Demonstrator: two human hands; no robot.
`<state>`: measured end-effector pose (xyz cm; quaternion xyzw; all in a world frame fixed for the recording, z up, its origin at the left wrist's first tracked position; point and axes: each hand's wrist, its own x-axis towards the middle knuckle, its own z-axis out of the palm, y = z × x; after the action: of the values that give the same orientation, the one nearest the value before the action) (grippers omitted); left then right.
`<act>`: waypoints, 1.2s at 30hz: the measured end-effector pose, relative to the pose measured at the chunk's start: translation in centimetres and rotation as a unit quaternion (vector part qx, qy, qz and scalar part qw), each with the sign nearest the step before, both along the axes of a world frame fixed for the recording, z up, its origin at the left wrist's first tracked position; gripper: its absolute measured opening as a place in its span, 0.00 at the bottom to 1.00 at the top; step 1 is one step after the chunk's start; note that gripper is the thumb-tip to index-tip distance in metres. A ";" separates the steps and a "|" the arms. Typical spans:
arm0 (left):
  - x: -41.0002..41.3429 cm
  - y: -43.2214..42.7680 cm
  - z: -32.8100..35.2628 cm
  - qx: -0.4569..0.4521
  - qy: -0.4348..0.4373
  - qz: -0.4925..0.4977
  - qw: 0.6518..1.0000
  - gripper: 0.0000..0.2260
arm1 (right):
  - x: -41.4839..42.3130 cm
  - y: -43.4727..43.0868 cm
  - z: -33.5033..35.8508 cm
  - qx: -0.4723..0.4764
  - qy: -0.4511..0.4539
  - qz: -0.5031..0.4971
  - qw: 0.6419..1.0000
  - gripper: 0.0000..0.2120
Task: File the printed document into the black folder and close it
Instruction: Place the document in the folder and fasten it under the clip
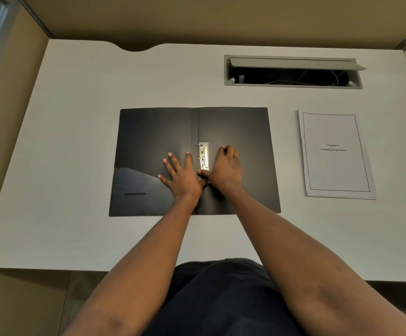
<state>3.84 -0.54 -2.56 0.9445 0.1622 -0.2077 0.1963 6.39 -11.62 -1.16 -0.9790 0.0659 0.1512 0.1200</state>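
The black folder [235,132] lies open flat at the middle of the white desk [76,238], both covers spread, its spine running away from me. A metal clip [203,156] sits just right of the spine, about halfway up the right-hand cover. My left hand [181,174] presses flat on the left cover beside the spine, fingers [171,162] spread wide and holding nothing. My right hand [226,167] rests on the right cover, touching the clip's right side; its fingers are curled under in a loose fist, and its thumb reaches left to the near end of the clip, where it meets the heel of my left hand. Whether the thumb is gripping the clip's lever or only pushing on it, I cannot tell. A pocket [136,192] with a slanted top edge shows in the lower corner of the left cover.

The document [336,154], a thin stack of white sheets with a bordered title page reading "Chapter 6, Learning Experience", lies well apart from the folder on the desk to my right, face up and untouched. Beyond both, toward the desk's far edge, a grey cable hatch [294,71] stands with its lid propped open, dark inside with cables faintly visible. Tan partition walls [197,18] enclose the desk on three sides.
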 end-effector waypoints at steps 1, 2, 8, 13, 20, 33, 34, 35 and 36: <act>0.0 0.0 0.0 -0.001 0.001 0.002 1.000 0.44 | 0.1 0.1 0.1 0.000 0.003 -0.002 1.000 0.53; 0.1 -0.1 0.0 -0.002 0.002 0.003 1.000 0.44 | 0.2 0.1 0.1 0.000 0.005 -0.003 1.000 0.53; 0.1 -0.1 -0.3 0.003 0.001 0.004 1.000 0.43 | 0.2 0.5 0.2 -0.009 -0.001 -0.010 1.000 0.52; 0.0 0.1 -0.6 0.004 -0.002 -0.002 1.000 0.46 | 0.3 0.4 0.3 -0.012 -0.006 -0.001 1.000 0.49; 0.0 0.1 -0.4 0.001 0.001 0.001 1.000 0.49 | 0.6 -0.4 0.7 0.048 0.005 0.001 0.999 0.41; -0.3 0.1 -0.1 0.014 -0.005 -0.008 1.000 0.50 | 3.1 0.1 1.8 0.403 -0.080 -0.103 0.906 0.09; -0.4 0.0 -0.1 0.016 -0.004 -0.010 1.000 0.50 | 3.7 0.2 1.9 0.395 -0.081 -0.095 0.910 0.09; -0.4 0.0 -0.1 0.018 -0.004 -0.011 1.000 0.50 | 4.4 0.3 2.0 0.384 -0.082 -0.087 0.915 0.09; -0.4 0.0 -0.1 0.021 -0.004 -0.012 1.000 0.51 | 5.2 0.5 2.0 0.375 -0.084 -0.081 0.920 0.09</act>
<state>3.44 -0.53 -2.67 0.9510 0.1546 -0.2030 0.1744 11.58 -11.13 0.87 -0.8628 0.0732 0.0723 0.4950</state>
